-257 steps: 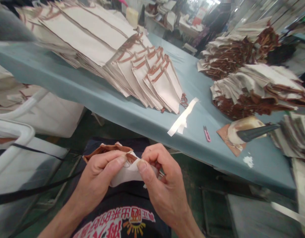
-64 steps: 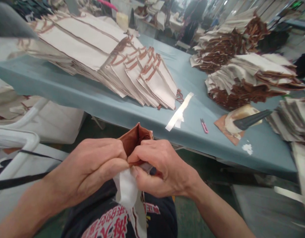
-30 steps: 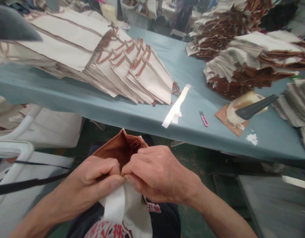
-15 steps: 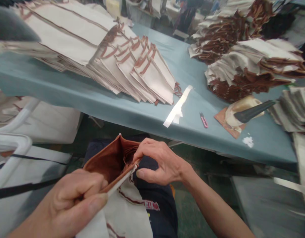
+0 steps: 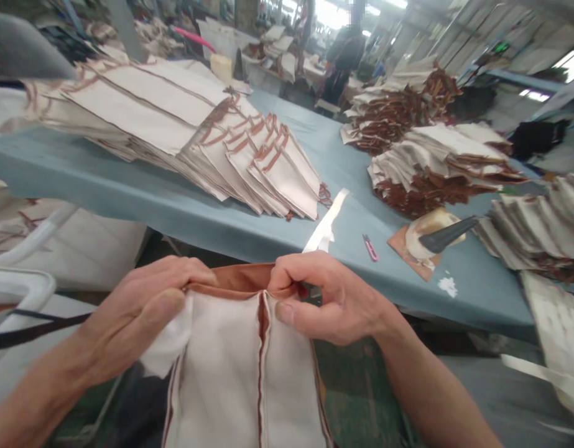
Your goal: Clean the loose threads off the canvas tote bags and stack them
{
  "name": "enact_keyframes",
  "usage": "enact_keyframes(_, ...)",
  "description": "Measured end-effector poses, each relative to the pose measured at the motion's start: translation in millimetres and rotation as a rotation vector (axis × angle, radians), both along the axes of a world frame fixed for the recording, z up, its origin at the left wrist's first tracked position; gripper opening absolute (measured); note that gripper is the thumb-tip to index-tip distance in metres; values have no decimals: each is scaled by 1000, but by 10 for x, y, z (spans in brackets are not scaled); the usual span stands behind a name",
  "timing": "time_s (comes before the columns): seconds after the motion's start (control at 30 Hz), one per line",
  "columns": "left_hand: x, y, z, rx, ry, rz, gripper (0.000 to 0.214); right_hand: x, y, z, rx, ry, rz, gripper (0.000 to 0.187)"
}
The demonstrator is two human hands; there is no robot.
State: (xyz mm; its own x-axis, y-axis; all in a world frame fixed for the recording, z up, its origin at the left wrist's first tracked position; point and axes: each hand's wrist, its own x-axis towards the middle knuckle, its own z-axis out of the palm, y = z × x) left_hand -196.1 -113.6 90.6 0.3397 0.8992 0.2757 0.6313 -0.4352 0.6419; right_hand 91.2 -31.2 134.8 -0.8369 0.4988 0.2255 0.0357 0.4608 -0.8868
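Hanging upright between my hands is a cream fabric bag [image 5: 226, 361] with a brown lining and brown seams. Its mouth faces up, and one seam runs down the middle of the near panel. My left hand [image 5: 151, 311] pinches the rim at the left corner, thumb in front and fingers over the edge. At the rim just right of the middle seam, my right hand [image 5: 328, 298] pinches the fabric between thumb and curled fingers. The bag's lower end is cut off by the picture's edge.
A blue-covered table [image 5: 277, 242] lies ahead, bearing stacked cream panels [image 5: 175, 124] and brown-edged piles [image 5: 436, 162]. Pink thread snips [image 5: 370, 247], white strips [image 5: 326, 224] and a glue pot [image 5: 424, 239] with a dark-handled brush sit near its front edge. A person [image 5: 345, 56] stands far back.
The bag has been raised and turned so its seamed panel faces me. My left hand has moved up to the rim's left corner. The view has tilted upward.
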Motion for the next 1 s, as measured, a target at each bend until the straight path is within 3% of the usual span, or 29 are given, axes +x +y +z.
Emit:
enact_keyframes(0.13, 213, 91, 160, 153, -79, -134, 18, -108, 14, -18, 24, -26, 2, 11)
enact_keyframes(0.27, 330, 147, 225, 125, -119, -175, 19, -151, 32, -137, 84, -22, 0, 13)
enact_keyframes(0.6, 426, 200, 140, -160, -150, -128, 24, -162, 75, -366, 147, -57, -25, 11)
enact_keyframes(0.83, 498, 121, 114, 2, -48, -43, 22, -142, 27, -435, 203, -74, -45, 9)
enact_keyframes(1.0, 458, 60, 108, -85, -131, -76, 26, -159, -22, -486, 84, -14, -58, 31)
